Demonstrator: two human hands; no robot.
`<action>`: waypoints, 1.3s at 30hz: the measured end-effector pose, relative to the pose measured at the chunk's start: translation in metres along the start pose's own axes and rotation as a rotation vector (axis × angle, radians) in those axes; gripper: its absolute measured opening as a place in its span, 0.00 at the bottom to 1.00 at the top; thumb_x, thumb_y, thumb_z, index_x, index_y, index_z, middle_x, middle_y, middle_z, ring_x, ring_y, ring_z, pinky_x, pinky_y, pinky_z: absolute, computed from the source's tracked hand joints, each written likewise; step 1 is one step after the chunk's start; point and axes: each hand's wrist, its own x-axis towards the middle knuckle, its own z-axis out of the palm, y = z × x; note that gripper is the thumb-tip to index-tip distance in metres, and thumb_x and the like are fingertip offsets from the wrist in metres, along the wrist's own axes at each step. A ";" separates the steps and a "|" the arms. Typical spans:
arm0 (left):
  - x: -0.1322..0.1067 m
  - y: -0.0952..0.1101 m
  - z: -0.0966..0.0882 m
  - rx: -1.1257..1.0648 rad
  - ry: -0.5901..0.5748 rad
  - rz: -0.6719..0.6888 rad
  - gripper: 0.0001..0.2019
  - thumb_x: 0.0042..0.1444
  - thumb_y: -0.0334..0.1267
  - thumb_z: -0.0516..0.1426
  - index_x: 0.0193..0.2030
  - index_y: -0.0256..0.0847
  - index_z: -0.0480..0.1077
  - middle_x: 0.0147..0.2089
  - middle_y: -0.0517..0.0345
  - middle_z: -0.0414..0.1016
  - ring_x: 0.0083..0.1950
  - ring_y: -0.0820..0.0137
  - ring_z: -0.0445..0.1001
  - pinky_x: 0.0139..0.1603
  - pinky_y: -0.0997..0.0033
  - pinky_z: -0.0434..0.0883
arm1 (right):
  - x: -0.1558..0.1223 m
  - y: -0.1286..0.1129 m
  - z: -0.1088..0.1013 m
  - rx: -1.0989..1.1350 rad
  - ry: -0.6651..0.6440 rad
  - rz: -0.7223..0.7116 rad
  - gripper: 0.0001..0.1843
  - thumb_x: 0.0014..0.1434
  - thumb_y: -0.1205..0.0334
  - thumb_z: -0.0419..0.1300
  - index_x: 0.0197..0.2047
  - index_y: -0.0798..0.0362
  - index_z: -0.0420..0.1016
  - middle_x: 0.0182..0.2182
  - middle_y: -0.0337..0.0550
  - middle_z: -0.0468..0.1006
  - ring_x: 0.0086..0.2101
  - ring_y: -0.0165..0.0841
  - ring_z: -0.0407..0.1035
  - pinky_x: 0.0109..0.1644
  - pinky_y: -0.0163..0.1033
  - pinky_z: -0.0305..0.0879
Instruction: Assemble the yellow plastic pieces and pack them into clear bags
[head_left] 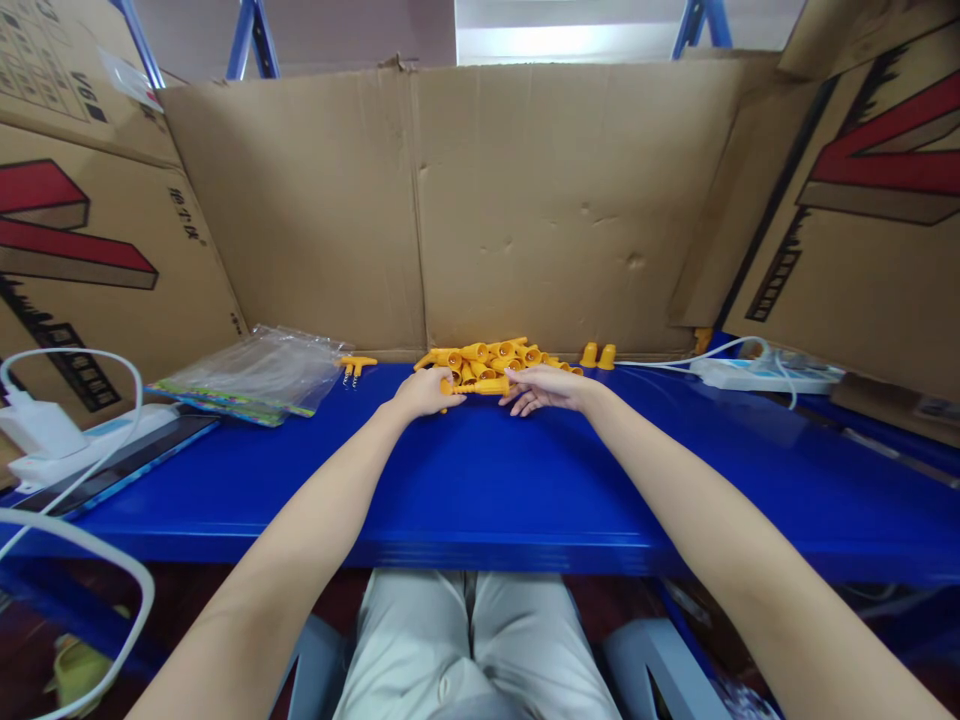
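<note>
Our left hand (424, 392) is curled almost shut. Its fingers wrap around the left end of one long yellow piece (484, 386). Our right hand (544, 388) is mostly open. Its fingers are stretched out low over the blue counter (480, 480), and its thumb side touches the right end of the same piece. We cannot tell if the right hand is really pinching it or only touching it.

The yellow piece lies on its side between our two hands, far back on the counter. It looks like a little tube that is wider at one end. It is just in front of a pile of yellow pieces (495, 356), and it touches the front of the pile.

The pieces in the pile are all the same bright yellow. They lie on top of each other, so we cannot count them, but there are many. The pile sits against the cardboard wall (525, 200).

Two small yellow caps (598, 355) stand upright side by side, just to the right of the pile. One yellow T-shaped piece (356, 365) lies to the left of the pile, near a stack of clear plastic bags (259, 375). One white power strip (750, 376) lies far off to the right.
</note>
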 end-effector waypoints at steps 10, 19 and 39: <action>0.000 0.001 0.000 -0.008 -0.001 -0.005 0.20 0.46 0.55 0.58 0.40 0.42 0.71 0.35 0.54 0.76 0.39 0.62 0.73 0.34 0.70 0.64 | -0.003 0.000 -0.005 -0.017 0.051 -0.038 0.19 0.48 0.50 0.66 0.39 0.51 0.70 0.41 0.48 0.77 0.34 0.37 0.76 0.36 0.39 0.73; 0.000 0.000 0.001 -0.034 0.008 -0.005 0.20 0.45 0.55 0.59 0.38 0.42 0.71 0.33 0.55 0.75 0.38 0.62 0.73 0.34 0.70 0.64 | 0.003 0.002 -0.005 -0.067 0.024 -0.058 0.11 0.54 0.57 0.63 0.38 0.53 0.69 0.40 0.46 0.77 0.34 0.33 0.75 0.34 0.34 0.72; -0.003 0.002 -0.002 -0.051 0.026 -0.003 0.18 0.44 0.54 0.59 0.37 0.43 0.71 0.35 0.56 0.76 0.39 0.63 0.73 0.35 0.71 0.65 | 0.000 -0.001 -0.002 0.008 0.012 -0.076 0.10 0.53 0.59 0.63 0.38 0.53 0.70 0.40 0.46 0.77 0.36 0.33 0.76 0.40 0.36 0.72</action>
